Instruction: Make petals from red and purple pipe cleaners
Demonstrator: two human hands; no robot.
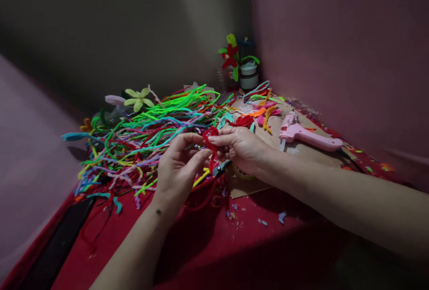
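Between my two hands is a red pipe cleaner [212, 140], bent into a small loop at its top. My left hand [181, 165] curls round its left side, with the thumb and forefinger close to it. On the other side, my right hand [236, 145] pinches the loop between thumb and fingers. Beneath them lies a pair of pliers or scissors [221, 168] with a dark metal head, mostly hidden by my hands. A yellow length [201, 177] shows beside it. The exact contact of my left fingertips is partly hidden.
A large heap of coloured pipe cleaners [161, 129] spreads left. A pink glue gun [311, 138] rests on a cardboard sheet [261, 187] at right, among bent pieces. Finished flowers [138, 99] and a white-lidded container [249, 75] stand behind. Scraps dot the red cloth [254, 245].
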